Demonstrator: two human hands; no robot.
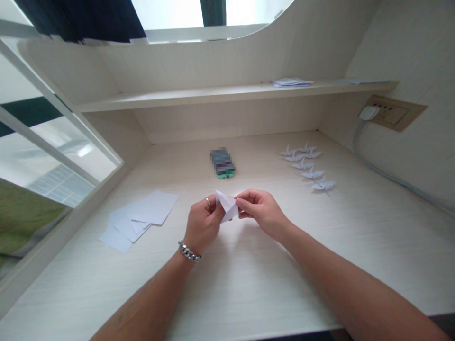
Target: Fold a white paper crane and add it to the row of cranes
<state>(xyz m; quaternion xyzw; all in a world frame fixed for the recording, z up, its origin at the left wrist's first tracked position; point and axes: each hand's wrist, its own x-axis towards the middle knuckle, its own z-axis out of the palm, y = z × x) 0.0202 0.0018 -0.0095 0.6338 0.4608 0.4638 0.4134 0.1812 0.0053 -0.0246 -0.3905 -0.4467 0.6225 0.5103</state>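
**Forearms reaching in, both hands pinching a folded paper (pixel 226 206) over a pale desk (pixel 249 274)**

Bare forearms are coming in from the near edge, crossing the desk, which is showing a smooth, light wood-grain laminate. At the far left a white-framed glass panel (pixel 53 142) is slanting along the desk's side; just right of it, loose sheets (pixel 138 220) of flat white rectangular paper are lying fanned and overlapping.

Next, the left hand (pixel 203 225) is wearing a chunky metal link bracelet (pixel 189 252) at the wrist and a ring (pixel 208 201) on one finger; its thumb and fingers are closed tight on the left side of the folded paper. That paper is being held just above the desk, between the two hands, near the middle; it is crisp, white and creased into a narrow triangular shape. Its sharp tip is pointing up and slightly left, toward the back of the desk; its long axis is running steeply from that tip down to the lower edge between the thumbs. The right hand (pixel 261 213) is pinching the right side, fingertips pressed together on the paper.

Behind the hands a blurred phone-like slab (pixel 222 163) with a green edge is lying flat; further right, small white paper cranes (pixel 306 166) are standing in a slanting row. On the right wall a tan socket plate (pixel 391 112) is holding a white plug (pixel 368 112); its pale cable (pixel 384 173) is trailing down and rightward.
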